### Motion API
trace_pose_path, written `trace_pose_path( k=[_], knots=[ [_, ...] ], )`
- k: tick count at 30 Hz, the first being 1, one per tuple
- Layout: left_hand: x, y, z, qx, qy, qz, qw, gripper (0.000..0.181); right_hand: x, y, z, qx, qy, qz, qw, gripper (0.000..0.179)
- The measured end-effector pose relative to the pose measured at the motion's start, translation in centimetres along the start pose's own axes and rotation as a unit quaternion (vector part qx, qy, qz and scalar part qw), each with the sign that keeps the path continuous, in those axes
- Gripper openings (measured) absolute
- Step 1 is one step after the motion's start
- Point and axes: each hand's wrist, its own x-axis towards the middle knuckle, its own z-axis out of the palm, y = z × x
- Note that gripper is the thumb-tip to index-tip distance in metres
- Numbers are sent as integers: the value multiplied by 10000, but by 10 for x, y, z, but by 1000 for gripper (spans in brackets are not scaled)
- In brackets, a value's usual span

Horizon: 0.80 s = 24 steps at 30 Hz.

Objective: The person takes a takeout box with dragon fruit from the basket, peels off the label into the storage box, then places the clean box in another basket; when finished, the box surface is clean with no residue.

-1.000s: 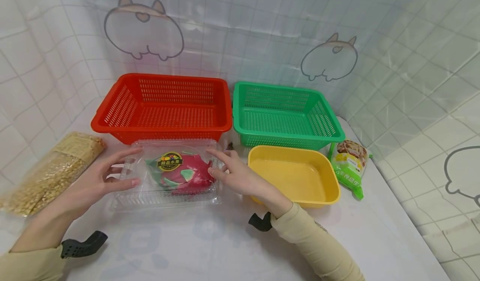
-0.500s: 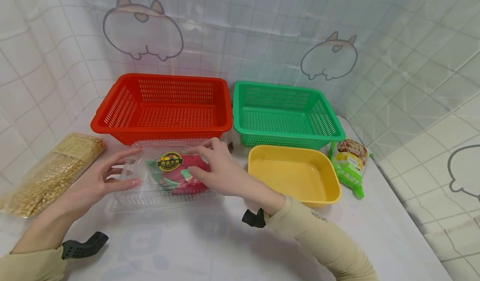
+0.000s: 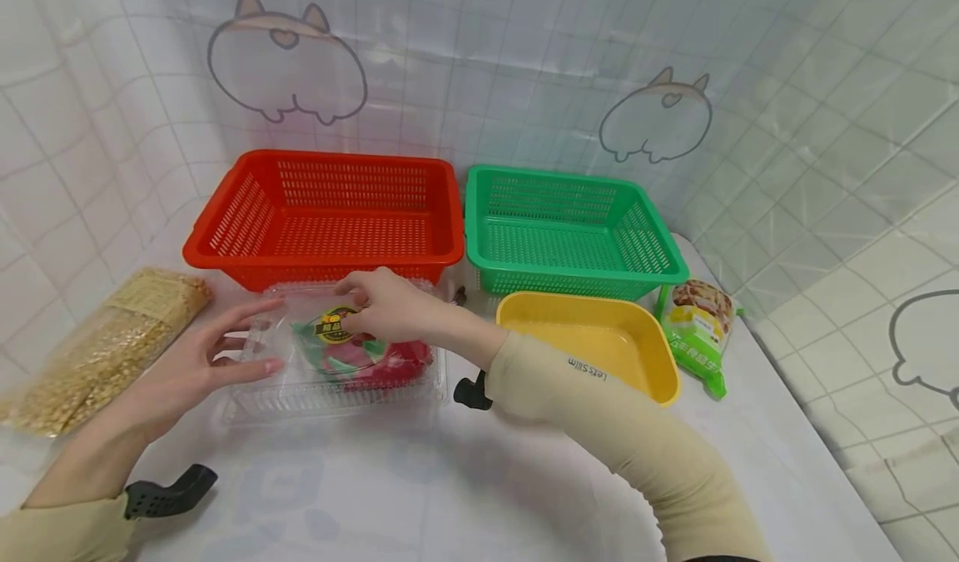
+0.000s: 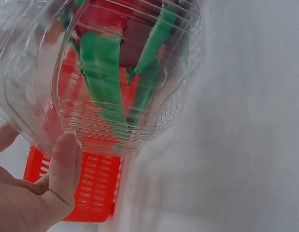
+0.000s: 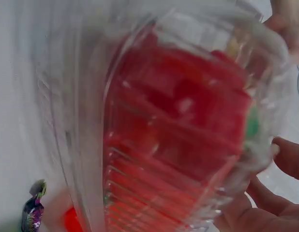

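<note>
A clear plastic clamshell box [image 3: 330,400] with a round fruit label [image 3: 330,329] on its lid lies in front of the red basket. Inside it, a red dragon fruit [image 3: 397,365] with green scales shows through the plastic. My left hand [image 3: 187,362] touches the box's left end, fingers and thumb spread apart. In the left wrist view, that thumb [image 4: 65,164] meets the ribbed side wall. My right hand [image 3: 393,308] is over the lid, its bent fingers and thumb right at the label and partly covering it. Blur softens the box in the right wrist view.
Behind the box stands a red basket [image 3: 330,258], with a green basket [image 3: 577,275] beside it. A yellow tub [image 3: 584,308] sits to the right, near a green snack bag [image 3: 704,337]. A bag of pale kernels [image 3: 112,350] lies left. A small dark purple wrapped item [image 5: 32,212] lies near the box.
My right hand has moved left from the box's right end across the lid to the label, and its fingers have bent. My left hand and the box stay in place.
</note>
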Motion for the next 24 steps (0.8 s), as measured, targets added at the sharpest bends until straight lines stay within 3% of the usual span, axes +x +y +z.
trace_pose_path(
  k=[9, 17, 24],
  knots=[
    [2, -1, 1, 114, 122, 67, 9998, 73, 10, 8, 2, 647, -4, 564, 9963, 23],
    [1, 1, 0, 83, 117, 66, 9999, 74, 17, 9, 4, 291, 37, 457, 9985, 18],
    [0, 1, 1, 137, 168, 91, 9997, 74, 19, 7, 7, 375, 88, 596, 9975, 16]
  ],
)
